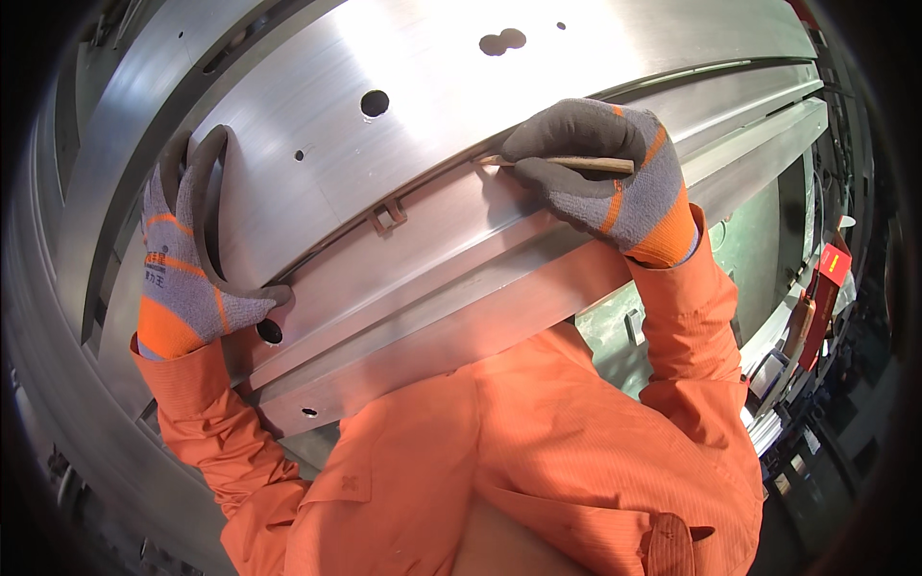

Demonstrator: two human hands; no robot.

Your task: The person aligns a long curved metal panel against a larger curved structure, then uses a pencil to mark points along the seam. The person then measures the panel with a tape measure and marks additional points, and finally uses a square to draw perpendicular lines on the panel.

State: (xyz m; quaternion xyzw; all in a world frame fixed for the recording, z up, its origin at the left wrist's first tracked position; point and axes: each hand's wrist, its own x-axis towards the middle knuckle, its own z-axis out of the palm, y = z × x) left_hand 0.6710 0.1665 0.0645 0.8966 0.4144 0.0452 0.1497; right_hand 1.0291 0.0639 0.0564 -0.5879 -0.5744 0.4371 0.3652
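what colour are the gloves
Grey knit with orange stripes and cuffs, on both the left hand and right hand; head view.

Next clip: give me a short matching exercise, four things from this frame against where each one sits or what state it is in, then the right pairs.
Things:
1. left hand
2. right hand
3. thin wooden stick
4. small metal bracket

Places or states:
A. gripped, its tip at the seam between two metal panels
B. fixed on the seam, between the two hands
C. laid flat against the left end of the metal panel
D. closed around a tool at the upper right

Pairs: 1-C, 2-D, 3-A, 4-B
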